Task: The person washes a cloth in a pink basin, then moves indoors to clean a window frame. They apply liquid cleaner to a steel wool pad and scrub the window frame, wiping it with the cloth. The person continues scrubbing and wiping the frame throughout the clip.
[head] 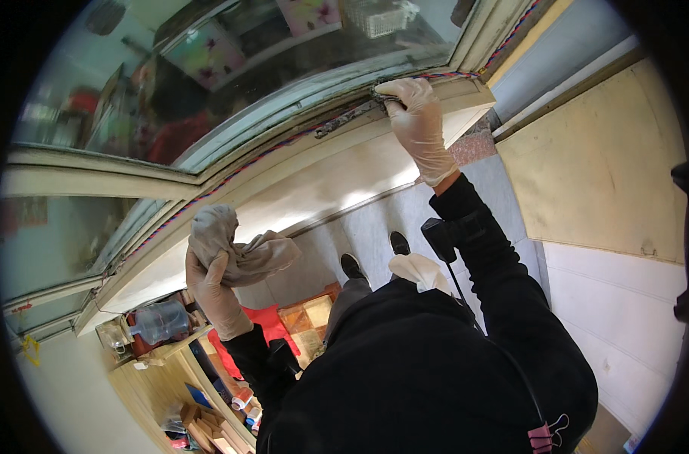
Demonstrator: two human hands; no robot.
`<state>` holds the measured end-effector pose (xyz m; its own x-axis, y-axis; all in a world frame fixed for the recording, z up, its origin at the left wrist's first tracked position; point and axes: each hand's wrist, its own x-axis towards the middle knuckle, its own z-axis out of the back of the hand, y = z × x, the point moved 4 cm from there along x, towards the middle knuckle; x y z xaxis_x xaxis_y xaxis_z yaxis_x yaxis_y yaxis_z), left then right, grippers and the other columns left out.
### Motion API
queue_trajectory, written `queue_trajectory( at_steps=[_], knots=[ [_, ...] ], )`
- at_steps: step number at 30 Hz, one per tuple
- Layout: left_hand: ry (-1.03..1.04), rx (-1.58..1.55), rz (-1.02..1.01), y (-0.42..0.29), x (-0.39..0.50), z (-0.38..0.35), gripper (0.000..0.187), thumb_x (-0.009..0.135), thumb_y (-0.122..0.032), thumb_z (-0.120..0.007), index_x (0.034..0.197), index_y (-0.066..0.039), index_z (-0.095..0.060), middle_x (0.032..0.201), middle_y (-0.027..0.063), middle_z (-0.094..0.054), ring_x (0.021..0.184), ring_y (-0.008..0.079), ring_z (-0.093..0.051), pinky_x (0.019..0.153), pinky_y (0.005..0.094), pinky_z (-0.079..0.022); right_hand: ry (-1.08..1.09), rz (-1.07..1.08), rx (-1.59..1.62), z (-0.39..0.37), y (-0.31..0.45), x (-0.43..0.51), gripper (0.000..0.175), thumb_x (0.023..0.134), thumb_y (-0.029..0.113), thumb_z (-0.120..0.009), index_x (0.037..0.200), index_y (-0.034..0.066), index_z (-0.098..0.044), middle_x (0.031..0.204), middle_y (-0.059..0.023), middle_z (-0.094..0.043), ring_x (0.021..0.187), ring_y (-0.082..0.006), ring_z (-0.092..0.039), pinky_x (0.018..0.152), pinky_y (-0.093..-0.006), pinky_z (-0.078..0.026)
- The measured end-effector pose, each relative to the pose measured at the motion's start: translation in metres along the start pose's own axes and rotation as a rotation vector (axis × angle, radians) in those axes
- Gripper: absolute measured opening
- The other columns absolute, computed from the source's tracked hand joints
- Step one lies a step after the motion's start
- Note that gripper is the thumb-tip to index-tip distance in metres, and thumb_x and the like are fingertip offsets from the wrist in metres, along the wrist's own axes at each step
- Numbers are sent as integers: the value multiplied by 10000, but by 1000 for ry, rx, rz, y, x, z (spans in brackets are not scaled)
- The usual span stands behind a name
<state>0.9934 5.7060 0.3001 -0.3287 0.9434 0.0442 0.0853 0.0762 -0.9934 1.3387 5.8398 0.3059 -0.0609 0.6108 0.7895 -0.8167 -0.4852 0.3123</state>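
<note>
My left hand (213, 281), in a thin pale glove, grips a bunched grey cloth (253, 255) whose loose end hangs to the right. In a matching glove, my right hand (418, 122) is at the lower edge of the window frame, its fingers closed on a small dark, dirty piece of material (385, 97); its exact kind cannot be told. A narrow strip of dark grime or debris (344, 119) lies along the frame to the left of that hand. A twisted red and blue wire (253, 159) runs along the frame beneath the glass pane (299, 62).
Wooden shelves (180, 369) with a large clear plastic bottle (161, 322) on top stand at lower left. Red fabric (270, 326) and boxes lie by my legs. A yellowish panel (600, 164) stands at right. A white cloth (418, 272) hangs at my waist.
</note>
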Motion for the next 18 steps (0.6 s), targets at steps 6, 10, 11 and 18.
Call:
queue_trajectory(
  at_steps=[6, 10, 11, 18],
  knots=[
    [-66, 42, -70, -10, 9, 9, 558, 750, -92, -690, 1268, 72, -562, 1130, 102, -622, 999, 194, -596, 938, 332, -460, 146, 55, 146, -19, 47, -12, 347, 710, -8, -612, 998, 177, -668, 968, -7, -680, 920, -290, -592, 820, -394, -501],
    [-154, 90, -190, -20, 19, 25, 546, 744, -17, -707, 1262, 81, -566, 1165, 107, -616, 1042, 191, -589, 930, 312, -479, 39, 10, 95, -12, 15, -13, 327, 705, -2, -630, 984, 165, -672, 967, -28, -684, 928, -289, -597, 828, -404, -500],
    [-207, 139, -209, -23, 23, 34, 561, 747, 22, -706, 1284, 80, -556, 1194, 121, -613, 1072, 199, -590, 930, 318, -489, -43, -68, 80, -4, 1, -11, 318, 711, -3, -623, 980, 159, -674, 972, -42, -686, 941, -289, -601, 834, -402, -498],
    [-342, 404, -235, -15, 51, 86, 582, 750, 62, -729, 1304, 79, -551, 1266, 153, -594, 1126, 222, -582, 963, 316, -488, 66, -25, 215, -5, 40, -5, 354, 708, -37, -615, 987, 172, -676, 994, -27, -698, 950, -273, -610, 810, -381, -512]
  ],
)
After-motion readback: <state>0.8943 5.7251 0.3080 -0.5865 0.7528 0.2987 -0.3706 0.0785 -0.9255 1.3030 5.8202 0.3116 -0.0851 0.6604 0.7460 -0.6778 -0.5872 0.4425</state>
